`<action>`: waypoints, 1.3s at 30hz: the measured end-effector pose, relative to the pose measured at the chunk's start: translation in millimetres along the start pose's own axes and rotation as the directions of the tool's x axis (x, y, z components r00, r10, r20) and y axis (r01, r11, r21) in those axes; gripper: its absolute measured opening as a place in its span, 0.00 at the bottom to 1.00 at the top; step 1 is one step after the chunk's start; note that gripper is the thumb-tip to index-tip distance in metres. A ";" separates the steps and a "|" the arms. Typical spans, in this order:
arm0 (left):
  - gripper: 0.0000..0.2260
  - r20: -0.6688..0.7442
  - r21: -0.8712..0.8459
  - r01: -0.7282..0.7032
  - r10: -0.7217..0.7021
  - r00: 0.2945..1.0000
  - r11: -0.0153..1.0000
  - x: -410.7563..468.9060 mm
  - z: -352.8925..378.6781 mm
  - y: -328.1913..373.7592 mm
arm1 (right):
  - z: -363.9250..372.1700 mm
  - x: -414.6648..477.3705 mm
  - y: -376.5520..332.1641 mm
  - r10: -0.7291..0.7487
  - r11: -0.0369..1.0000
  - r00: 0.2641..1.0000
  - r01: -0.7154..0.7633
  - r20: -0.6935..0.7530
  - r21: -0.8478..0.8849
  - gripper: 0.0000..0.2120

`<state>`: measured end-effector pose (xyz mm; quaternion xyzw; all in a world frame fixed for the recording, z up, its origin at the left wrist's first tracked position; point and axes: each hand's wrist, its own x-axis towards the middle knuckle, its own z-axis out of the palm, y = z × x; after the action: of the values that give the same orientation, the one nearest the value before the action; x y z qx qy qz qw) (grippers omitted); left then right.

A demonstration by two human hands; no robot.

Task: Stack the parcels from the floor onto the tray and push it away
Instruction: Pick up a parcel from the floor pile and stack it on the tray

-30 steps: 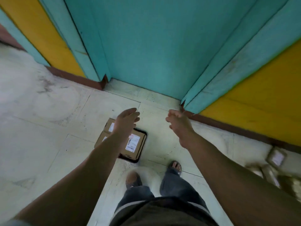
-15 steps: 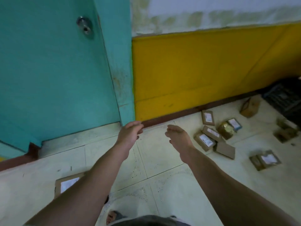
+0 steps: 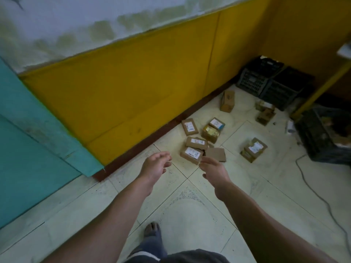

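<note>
Several small cardboard parcels lie scattered on the tiled floor near the yellow wall. The nearest labelled parcel (image 3: 191,155) sits just beyond my fingertips, beside a plain flat parcel (image 3: 216,154). Further off are a stacked pair (image 3: 253,149) to the right and an upright box (image 3: 227,101) by the wall. My left hand (image 3: 155,166) and my right hand (image 3: 214,171) are both stretched forward above the floor, fingers apart, holding nothing. The tray is out of view.
Black plastic crates (image 3: 269,81) stand in the far right corner, with another dark crate (image 3: 322,135) at the right edge. A cable (image 3: 313,190) trails across the floor on the right. A teal door (image 3: 28,139) is at left. My foot (image 3: 152,229) is below.
The view has swung right, from the teal door and the tray with parcels to the scattered parcels by the yellow wall. Both hands stay empty and outstretched.
</note>
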<state>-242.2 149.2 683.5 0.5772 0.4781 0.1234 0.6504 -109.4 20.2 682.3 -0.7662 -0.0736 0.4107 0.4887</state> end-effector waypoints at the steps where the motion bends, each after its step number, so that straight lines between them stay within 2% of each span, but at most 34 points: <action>1: 0.11 0.023 0.014 0.011 -0.011 1.000 1.000 9.9 9.2 3.2 | -7.2 8.8 1.6 0.019 1.000 0.999 -0.019 -0.028 0.008 0.13; 6: 0.10 0.102 0.070 0.035 -0.042 0.994 0.997 59.7 42.5 13.8 | -28.4 48.7 0.7 0.084 0.996 0.993 -0.082 -0.078 0.035 0.19; 15: 0.07 0.271 0.147 0.095 -0.133 0.953 0.985 165.1 124.1 59.5 | -90.1 124.3 -28.2 0.172 0.983 0.957 -0.150 -0.234 0.110 0.20; 20: 0.10 0.333 0.194 0.120 -0.180 0.926 0.974 204.9 183.3 70.0 | -137.7 171.0 -23.0 0.223 0.970 0.935 -0.184 -0.276 0.161 0.20; 25: 0.10 0.277 0.178 0.188 -0.233 0.932 0.966 246.7 251.8 68.1 | -204.9 239.7 -15.0 0.237 0.968 0.939 -0.208 -0.247 0.140 0.19; 29: 0.10 0.141 0.137 0.300 -0.319 0.937 0.944 272.6 300.1 61.4 | -262.1 306.9 -14.9 0.278 0.961 0.949 -0.274 -0.150 0.049 0.19; 33: 0.10 0.042 0.071 0.413 -0.417 0.908 0.908 296.8 326.8 54.5 | -286.7 363.6 -16.4 0.333 0.940 0.941 -0.337 -0.067 -0.061 0.19; 36: 0.08 0.005 0.021 0.466 -0.466 0.885 0.884 326.1 338.0 45.5 | -287.1 404.7 -16.0 0.370 0.918 0.929 -0.361 0.023 -0.164 0.20; 39: 0.10 0.002 0.026 0.486 -0.486 0.874 0.874 358.7 345.4 37.3 | -282.0 438.9 -13.5 0.394 0.900 0.918 -0.376 0.046 -0.219 0.20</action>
<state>220.1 197.5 501.3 0.4474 0.6062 -0.0523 0.6554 378.3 58.6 500.7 -0.7929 0.0155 0.5231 0.3122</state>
